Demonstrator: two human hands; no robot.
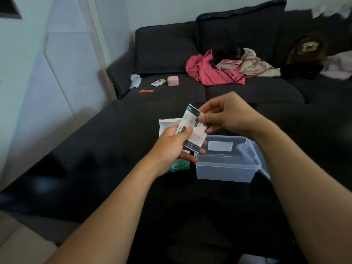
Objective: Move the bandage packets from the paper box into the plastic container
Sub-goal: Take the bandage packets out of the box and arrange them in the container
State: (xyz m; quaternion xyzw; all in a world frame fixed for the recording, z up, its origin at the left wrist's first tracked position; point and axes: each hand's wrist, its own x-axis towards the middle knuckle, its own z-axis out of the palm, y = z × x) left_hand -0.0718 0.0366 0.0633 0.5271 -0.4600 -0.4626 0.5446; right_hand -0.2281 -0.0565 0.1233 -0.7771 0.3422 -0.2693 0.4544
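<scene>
Pinching the top of the bandage packets point(192, 128), the right hand point(226, 115) meets the left hand point(171, 149), whose thumb clamps their lower part against the paper box point(179, 164), mostly hidden beneath that palm. Under and right of both hands sits the open plastic container point(226, 168); its printing is unreadable.

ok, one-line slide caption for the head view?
Both hands, left hand and right hand, pinch bandage packets above an open plastic container on a dark sofa.

Bandage packets point(192, 128) pinched between left hand point(171, 147) and right hand point(226, 115), above plastic container point(226, 168).
</scene>
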